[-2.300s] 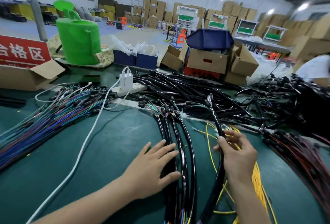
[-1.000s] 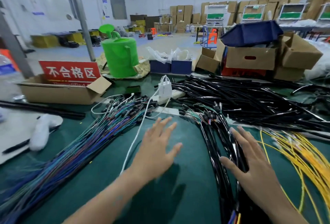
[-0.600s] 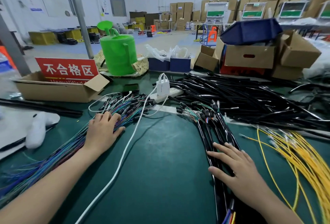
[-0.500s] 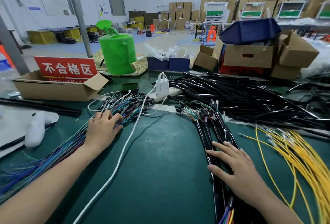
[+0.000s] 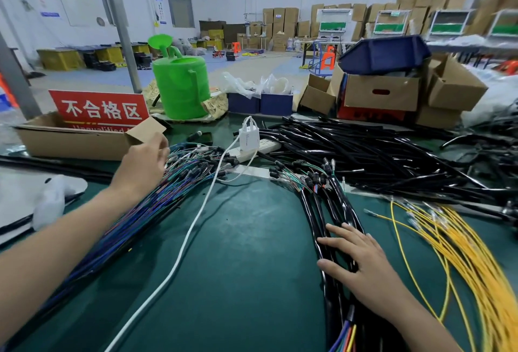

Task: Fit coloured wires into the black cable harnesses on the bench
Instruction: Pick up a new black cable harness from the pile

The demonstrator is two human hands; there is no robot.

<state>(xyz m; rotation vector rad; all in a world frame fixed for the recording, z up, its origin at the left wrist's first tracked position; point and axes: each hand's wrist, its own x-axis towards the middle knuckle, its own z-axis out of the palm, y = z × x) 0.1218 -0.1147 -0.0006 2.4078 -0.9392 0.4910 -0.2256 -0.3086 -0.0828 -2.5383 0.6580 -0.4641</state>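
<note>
Black harnesses (image 5: 336,211) flat under right grip (image 5: 361,264); coloured wires (image 5: 157,204) by left grip (image 5: 143,166)

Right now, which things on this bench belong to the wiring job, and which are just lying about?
Job: black harnesses under the right hand; coloured wires by the left hand; yellow wires.
Lying about: green watering can; white charger; red sign; cardboard boxes.

Views: one. Head-worn wide-angle camera, positioned at the near edge of the green counter (image 5: 246,281), facing forward and down along it. Near field: counter top, close beneath lens. Far field: warehouse hall with stacked cartons (image 5: 280,16).
</note>
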